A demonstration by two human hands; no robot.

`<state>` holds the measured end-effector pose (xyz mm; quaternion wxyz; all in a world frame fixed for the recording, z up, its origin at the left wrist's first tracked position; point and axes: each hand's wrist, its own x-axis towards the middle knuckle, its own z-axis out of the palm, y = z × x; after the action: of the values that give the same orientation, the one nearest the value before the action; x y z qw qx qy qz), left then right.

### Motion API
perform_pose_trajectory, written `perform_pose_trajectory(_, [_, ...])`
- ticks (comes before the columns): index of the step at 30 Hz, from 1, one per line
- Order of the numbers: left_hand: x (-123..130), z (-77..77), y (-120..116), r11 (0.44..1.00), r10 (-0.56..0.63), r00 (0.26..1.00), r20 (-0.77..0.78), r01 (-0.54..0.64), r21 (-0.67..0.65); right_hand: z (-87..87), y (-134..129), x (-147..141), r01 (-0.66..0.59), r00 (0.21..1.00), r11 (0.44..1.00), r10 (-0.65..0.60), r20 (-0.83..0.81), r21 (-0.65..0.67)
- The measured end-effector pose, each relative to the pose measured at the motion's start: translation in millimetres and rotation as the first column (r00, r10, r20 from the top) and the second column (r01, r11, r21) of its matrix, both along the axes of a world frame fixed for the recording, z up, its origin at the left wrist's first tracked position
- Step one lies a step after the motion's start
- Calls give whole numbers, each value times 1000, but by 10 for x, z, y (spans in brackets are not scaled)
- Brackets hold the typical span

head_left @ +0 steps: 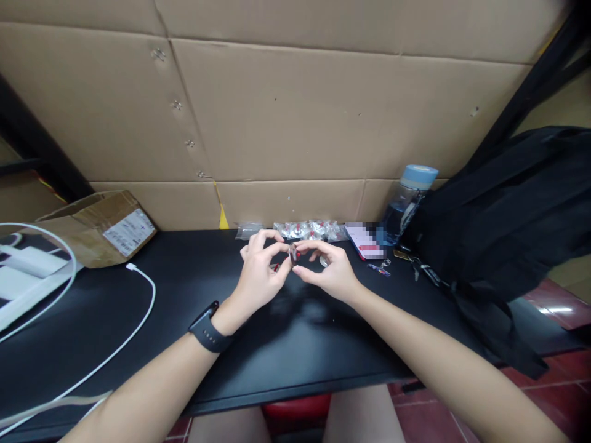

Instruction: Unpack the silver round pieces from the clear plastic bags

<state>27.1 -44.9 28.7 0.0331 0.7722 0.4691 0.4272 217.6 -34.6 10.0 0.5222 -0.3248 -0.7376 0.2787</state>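
Left hand (258, 271): fingers pinched on the small dark red-tipped part (293, 253).
Right hand (329, 271): fingers pinched on the same part.
Part: held above the black bench (194, 289), near clear packets (307, 230).

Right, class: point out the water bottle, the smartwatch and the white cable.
water bottle (406, 206), head view, on its clear body
smartwatch (207, 332), head view, on the black band at the left wrist
white cable (146, 289), head view, on its curve
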Motion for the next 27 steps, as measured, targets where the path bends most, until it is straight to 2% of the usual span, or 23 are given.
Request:
perform_pose_trajectory(5, [18,3,-26,993,74,997,-16,-72,88,-40,51,12,-104,995,980,102,-17,-173])
perform_pose_trajectory(10, [28,-1,-35,990,79,995,-66,-70,120,-42,74,27,-142,988,981,149,46,-136])
perform_pose_trajectory(15, [2,-1,-10,1000,-23,999,-27,23,-4,17,78,64,-67,984,998,68,167,-16])
perform_pose_trajectory(18, [-2,-40,14,992,-102,985,-136,91,-86,49,96,116,-78,979,997,79,189,-13])
perform_pose_trajectory(22, [-44,-128,102,981,-146,947,-285,100,-168,45,174,221,-74,968,996,82,237,-43])
perform_pose_trajectory(24, [-123,-150,190,976,-152,941,-302,94,-198,17,237,274,-46,942,999,51,331,-23])
perform_pose_trajectory(27, [-311,-132,346,980,-102,920,-379,27,-197,-30,328,339,-41,872,999,30,489,12])
